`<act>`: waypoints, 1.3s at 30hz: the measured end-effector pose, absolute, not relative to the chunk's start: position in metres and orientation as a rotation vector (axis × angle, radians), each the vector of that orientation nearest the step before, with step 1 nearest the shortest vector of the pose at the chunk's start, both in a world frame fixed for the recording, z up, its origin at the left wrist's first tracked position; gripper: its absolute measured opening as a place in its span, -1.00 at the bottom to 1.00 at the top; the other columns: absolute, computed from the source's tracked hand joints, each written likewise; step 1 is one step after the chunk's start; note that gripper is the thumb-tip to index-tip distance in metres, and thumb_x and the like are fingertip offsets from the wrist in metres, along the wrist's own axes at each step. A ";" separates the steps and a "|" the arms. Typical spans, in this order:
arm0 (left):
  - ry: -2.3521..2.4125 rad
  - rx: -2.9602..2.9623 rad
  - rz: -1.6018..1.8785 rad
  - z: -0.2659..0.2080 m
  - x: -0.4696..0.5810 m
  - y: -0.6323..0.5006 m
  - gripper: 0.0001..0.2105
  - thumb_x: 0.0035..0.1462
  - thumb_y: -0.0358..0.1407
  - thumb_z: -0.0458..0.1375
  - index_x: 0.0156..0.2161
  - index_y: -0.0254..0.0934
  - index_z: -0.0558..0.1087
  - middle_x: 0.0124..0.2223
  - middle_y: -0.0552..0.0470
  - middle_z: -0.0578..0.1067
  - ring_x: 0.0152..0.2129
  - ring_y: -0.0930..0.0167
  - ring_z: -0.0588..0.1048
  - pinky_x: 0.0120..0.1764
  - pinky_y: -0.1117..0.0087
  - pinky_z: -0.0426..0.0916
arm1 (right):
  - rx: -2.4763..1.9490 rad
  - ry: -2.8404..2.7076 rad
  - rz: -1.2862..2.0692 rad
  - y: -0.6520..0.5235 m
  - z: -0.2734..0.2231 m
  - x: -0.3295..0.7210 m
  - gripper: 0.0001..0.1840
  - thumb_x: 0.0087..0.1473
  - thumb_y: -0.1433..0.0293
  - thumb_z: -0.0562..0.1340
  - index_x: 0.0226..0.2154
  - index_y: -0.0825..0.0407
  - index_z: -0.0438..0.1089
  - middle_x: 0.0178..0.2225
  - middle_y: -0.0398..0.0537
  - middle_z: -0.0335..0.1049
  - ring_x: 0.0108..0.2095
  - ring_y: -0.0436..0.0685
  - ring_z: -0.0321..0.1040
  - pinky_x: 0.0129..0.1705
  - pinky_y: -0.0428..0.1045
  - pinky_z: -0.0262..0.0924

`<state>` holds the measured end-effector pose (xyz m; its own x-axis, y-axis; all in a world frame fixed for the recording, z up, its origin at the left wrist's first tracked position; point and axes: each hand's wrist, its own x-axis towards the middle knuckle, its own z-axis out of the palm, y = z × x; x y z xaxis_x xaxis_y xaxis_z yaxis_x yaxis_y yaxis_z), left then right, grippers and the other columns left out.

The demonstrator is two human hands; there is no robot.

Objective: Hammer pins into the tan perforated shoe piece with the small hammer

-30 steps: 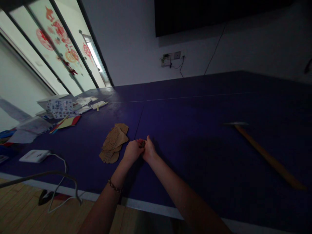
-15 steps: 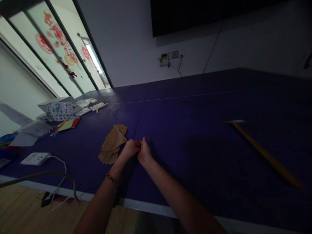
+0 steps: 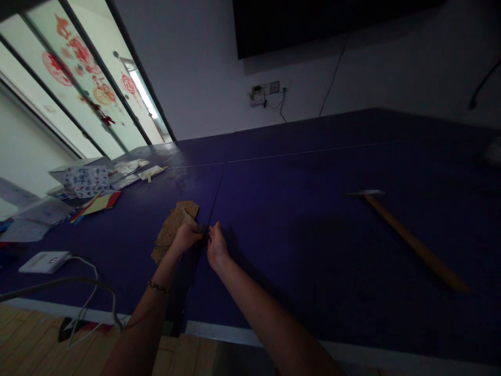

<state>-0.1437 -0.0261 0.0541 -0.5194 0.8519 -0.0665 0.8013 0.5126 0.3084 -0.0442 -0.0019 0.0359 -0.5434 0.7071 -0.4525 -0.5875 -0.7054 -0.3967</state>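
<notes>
My left hand [image 3: 188,238] is closed in a pinch over the right edge of a pile of brown, speckled flat pieces [image 3: 171,230], perhaps cardboard or wood. A small dark thing shows at its fingertips, too dim to name. Just to the right, my right hand [image 3: 217,247] is turned on its side with its fingers loosely raised and partly curled. A narrow gap separates the two hands above the seam of the dark blue table [image 3: 274,219]. A hammer [image 3: 415,243] with a wooden handle lies on the right side, apart from both hands.
On the left lie a white device [image 3: 45,262] with a cable, coloured paper [image 3: 99,202], a patterned packet [image 3: 86,181] and white packets [image 3: 129,169]. A grey cord [image 3: 58,282] crosses the front left. Wall sockets [image 3: 266,89] sit behind the table under a dark screen [image 3: 313,26].
My hands, which were together around a small thing, have moved left and slightly apart. The left hand now overlaps the brown pieces. The view has shifted a little to the right.
</notes>
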 end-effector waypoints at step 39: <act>3.067 1.482 -0.188 0.030 -0.112 -0.026 -0.64 0.07 -0.49 -0.20 -0.29 -0.55 0.45 -0.30 -0.33 0.38 -0.29 0.19 0.37 -0.39 0.34 0.26 | -0.778 -0.636 2.179 0.033 0.049 0.100 -0.65 0.09 0.33 -0.02 -0.56 0.09 0.36 -0.53 -0.02 0.43 -0.47 0.00 0.38 -0.31 -0.04 0.24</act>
